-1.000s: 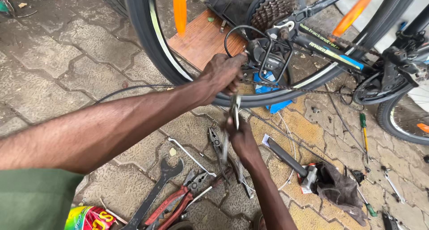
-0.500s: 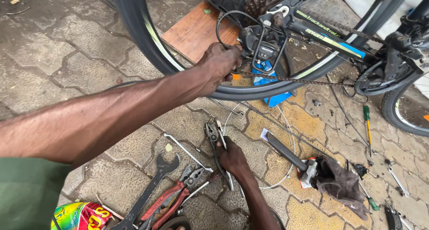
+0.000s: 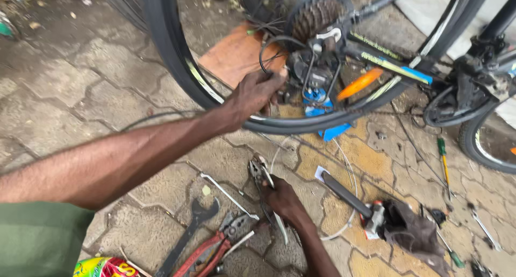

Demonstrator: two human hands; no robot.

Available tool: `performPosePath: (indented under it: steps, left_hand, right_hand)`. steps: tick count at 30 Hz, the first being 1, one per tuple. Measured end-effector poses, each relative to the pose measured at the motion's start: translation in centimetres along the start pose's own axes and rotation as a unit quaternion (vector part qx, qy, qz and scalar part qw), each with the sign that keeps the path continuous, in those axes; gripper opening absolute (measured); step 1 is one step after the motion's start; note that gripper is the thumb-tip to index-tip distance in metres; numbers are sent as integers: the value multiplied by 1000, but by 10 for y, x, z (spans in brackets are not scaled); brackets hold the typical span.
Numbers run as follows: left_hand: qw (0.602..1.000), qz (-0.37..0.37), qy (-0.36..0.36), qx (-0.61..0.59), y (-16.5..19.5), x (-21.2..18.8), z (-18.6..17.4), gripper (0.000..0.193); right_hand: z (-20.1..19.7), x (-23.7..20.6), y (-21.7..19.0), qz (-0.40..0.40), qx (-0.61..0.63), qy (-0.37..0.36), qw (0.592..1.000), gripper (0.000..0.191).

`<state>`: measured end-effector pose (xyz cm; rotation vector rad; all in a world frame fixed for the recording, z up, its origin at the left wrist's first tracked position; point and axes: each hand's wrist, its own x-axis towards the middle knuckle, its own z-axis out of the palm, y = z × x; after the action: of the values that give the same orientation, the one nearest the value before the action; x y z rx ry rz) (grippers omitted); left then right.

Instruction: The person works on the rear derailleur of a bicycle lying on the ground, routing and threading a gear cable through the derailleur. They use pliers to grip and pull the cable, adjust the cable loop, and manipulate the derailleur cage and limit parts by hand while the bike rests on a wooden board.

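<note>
Head view: right hand [image 3: 282, 199] clasps pliers [image 3: 262, 175] at lower centre, long axis pointing up-frame toward the derailleur [image 3: 314, 72] gripped by left hand [image 3: 255, 94].

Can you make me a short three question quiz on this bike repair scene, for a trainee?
1. True or false: the left hand is at the rear wheel, beside the derailleur.
2. What does the right hand grip on the paving?
A. pliers
B. a hammer
C. a tyre pump
3. What colour are the handles of the second pair of pliers lying nearer the camera?

Key
1. True.
2. A: the right hand holds the pliers by their handles, with the jaws pointing toward the wheel.
3. Red; they lie untouched next to a dark open-end spanner.
</note>
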<state>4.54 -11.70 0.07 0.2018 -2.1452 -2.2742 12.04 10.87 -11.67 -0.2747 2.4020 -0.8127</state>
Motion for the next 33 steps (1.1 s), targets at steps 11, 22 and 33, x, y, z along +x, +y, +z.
performPosePath:
  steps: [11,22,33]
  left_hand:
    - [990,85,72,82,0,11,-8,18]
    - [998,47,38,-1,2,12,-2,18]
    - [987,124,88,50,2,8,-1,16]
  right_hand:
    - [-99,-27,-128,-16,274,-17,961,38]
    - [-130,-25,-162,53,225,6,973,38]
    - [-136,-17,-165,82,234,-15,969,39]
